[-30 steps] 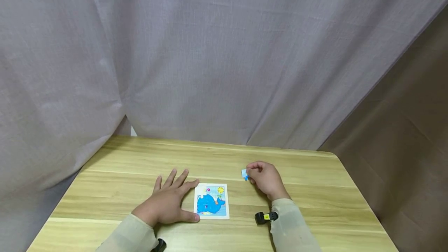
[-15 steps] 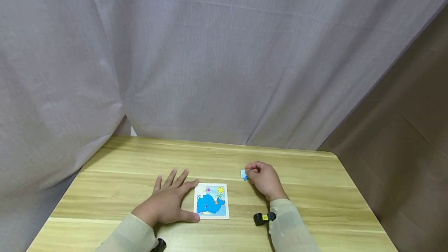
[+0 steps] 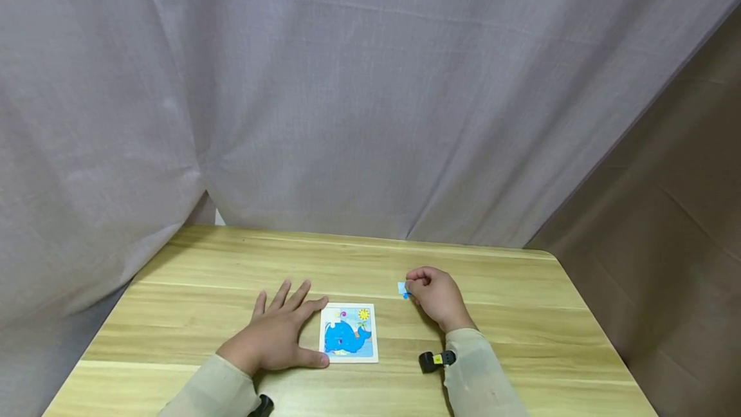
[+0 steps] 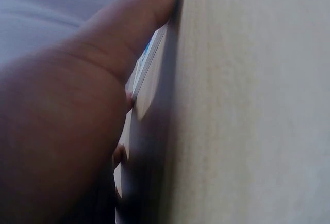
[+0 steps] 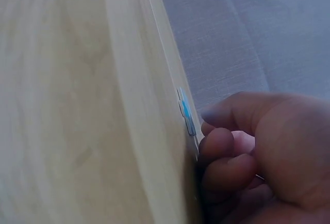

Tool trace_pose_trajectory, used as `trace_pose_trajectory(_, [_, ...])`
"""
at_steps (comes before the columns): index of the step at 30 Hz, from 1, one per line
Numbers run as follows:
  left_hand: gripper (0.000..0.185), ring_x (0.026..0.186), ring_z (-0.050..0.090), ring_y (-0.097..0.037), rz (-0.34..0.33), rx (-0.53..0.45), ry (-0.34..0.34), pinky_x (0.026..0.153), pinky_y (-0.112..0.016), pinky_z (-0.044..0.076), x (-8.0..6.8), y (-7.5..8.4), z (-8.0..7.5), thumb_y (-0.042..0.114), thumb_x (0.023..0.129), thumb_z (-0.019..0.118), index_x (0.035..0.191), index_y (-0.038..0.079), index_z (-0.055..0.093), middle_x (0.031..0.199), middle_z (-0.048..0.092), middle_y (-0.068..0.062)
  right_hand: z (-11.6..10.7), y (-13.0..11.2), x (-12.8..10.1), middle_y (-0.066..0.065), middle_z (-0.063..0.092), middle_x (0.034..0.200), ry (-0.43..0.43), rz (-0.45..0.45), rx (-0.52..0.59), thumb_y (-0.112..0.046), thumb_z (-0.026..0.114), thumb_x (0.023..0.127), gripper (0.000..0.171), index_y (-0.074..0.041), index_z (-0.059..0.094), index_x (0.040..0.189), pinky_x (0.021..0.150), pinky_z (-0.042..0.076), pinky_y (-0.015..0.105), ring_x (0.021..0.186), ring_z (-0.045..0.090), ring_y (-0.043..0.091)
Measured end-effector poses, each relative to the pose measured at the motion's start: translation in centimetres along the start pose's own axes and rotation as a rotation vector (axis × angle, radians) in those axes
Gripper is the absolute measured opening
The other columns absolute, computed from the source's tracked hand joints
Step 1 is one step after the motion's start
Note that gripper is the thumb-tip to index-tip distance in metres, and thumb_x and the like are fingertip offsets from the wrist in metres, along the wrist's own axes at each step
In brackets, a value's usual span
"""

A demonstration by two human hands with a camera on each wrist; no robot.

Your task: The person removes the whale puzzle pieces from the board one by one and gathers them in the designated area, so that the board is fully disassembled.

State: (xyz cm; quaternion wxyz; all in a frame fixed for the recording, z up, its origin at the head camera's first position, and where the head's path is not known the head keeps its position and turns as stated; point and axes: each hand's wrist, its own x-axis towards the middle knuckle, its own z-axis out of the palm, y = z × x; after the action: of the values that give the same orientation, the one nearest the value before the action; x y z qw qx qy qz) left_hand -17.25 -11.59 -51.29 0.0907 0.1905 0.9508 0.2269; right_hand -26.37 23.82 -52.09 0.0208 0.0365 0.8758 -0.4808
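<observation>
Two hands: both low on the wooden table (image 3: 492, 340), one each side of a small picture board.
Left hand (image 3: 276, 333): flat on the table, fingers straight and spread, gripping nothing; its thumb lies along the near-left edge of the whale puzzle board (image 3: 348, 333), touching it, as the left wrist view confirms.
Whale puzzle board: lies flat between the two hands, square, so no long axis to speak of; a blue whale with a sun at its far-right corner.
Loose puzzle piece (image 3: 402, 289): small, pale blue, flat on the table, beyond the board's far-right corner and apart from it.
Right hand (image 3: 437, 296): fingers curled, their tips at the right edge of the loose puzzle piece; the right wrist view shows the piece (image 5: 185, 116) just ahead of the bent fingertips (image 5: 216, 144), touching or nearly so; whether they pinch it I cannot tell.
Key relation: the piece lies directly left of the right hand's fingertips, and the board nearer and further left; the right hand is far the closer to the piece.
Backdrop: grey curtain (image 3: 370, 95) behind the table.
</observation>
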Motion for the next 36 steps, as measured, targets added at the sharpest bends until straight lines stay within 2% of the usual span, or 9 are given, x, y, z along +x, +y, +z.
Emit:
trace_pose_trajectory(5, [0.107,0.164,0.002,-0.044,0.008,0.012,-0.001,0.121,-0.078,-0.002,-0.3,0.2,-0.3,0.087,0.072,0.072,0.162,0.041,0.038,0.178,0.016,-0.006,-0.4,-0.5,0.0,0.007,0.067,0.087,0.001,-0.026,0.017,-0.02,0.074,0.098,0.018,-0.01,0.074,0.113,0.057,0.052,0.029,0.067,0.065,0.022])
trace_pose_trajectory(9, [0.108,0.164,0.002,-0.044,0.007,0.014,0.002,0.121,-0.079,-0.002,-0.3,0.2,-0.3,0.087,0.071,0.072,0.162,0.041,0.038,0.178,0.016,-0.006,-1.0,-2.1,-0.3,0.005,0.065,0.091,0.01,-0.1,-0.059,-0.028,0.074,0.098,0.02,-0.015,0.074,0.113,0.061,0.051,0.031,0.07,0.063,0.022])
trace_pose_trajectory(14, [0.107,0.164,0.003,-0.043,0.004,0.021,0.006,0.121,-0.078,-0.001,-0.4,0.1,-0.1,0.088,0.072,0.07,0.162,0.042,0.037,0.177,0.017,-0.005,-1.2,-5.1,-1.1,0.0,0.064,0.091,-0.016,-0.205,-0.159,-0.034,0.075,0.097,0.017,-0.021,0.075,0.108,0.057,0.05,0.034,0.071,0.06,0.02])
trace_pose_trajectory(18, [0.107,0.164,0.003,-0.043,0.003,0.021,0.009,0.121,-0.078,-0.001,-0.3,0.0,0.0,0.09,0.072,0.069,0.162,0.042,0.037,0.178,0.017,-0.005,-0.7,-7.0,-1.8,-0.005,0.065,0.088,-0.093,-0.269,-0.222,-0.033,0.077,0.096,0.015,-0.024,0.075,0.107,0.054,0.049,0.031,0.07,0.059,0.017])
trace_pose_trajectory(21, [0.107,0.164,0.004,-0.044,0.008,0.022,0.014,0.121,-0.078,-0.001,-0.2,0.0,0.0,0.09,0.072,0.068,0.162,0.043,0.038,0.177,0.017,-0.005,0.0,-7.9,-2.1,-0.008,0.065,0.088,-0.184,-0.335,-0.284,-0.03,0.077,0.097,0.013,-0.025,0.074,0.109,0.054,0.049,0.028,0.071,0.059,0.014])
trace_pose_trajectory(27, [0.109,0.164,0.003,-0.043,-0.001,0.032,0.011,0.121,-0.079,0.0,0.0,0.0,0.0,0.092,0.07,0.067,0.163,0.044,0.036,0.178,0.016,-0.004,1.7,-9.1,-2.4,-0.015,0.066,0.092,-0.398,-0.512,-0.433,-0.026,0.075,0.098,0.018,-0.022,0.075,0.116,0.064,0.053,0.024,0.073,0.059,0.008])
trace_pose_trajectory(32, [0.111,0.164,0.003,-0.044,-0.008,0.044,0.013,0.12,-0.081,0.001,0.2,-0.1,0.0,0.094,0.068,0.066,0.162,0.043,0.037,0.178,0.016,-0.005,2.6,-9.9,-2.4,-0.016,0.066,0.096,-0.505,-0.635,-0.562,-0.025,0.074,0.098,0.022,-0.022,0.075,0.12,0.071,0.054,0.022,0.076,0.057,0.004])
trace_pose_trajectory(36, [0.11,0.164,0.003,-0.045,-0.004,0.043,0.007,0.12,-0.081,0.001,0.2,0.0,0.0,0.095,0.068,0.065,0.162,0.044,0.038,0.178,0.016,-0.005,3.2,-10.3,-2.3,-0.013,0.066,0.098,-0.574,-0.709,-0.64,-0.022,0.072,0.099,0.019,-0.022,0.076,0.119,0.077,0.053,0.022,0.083,0.06,0.007])
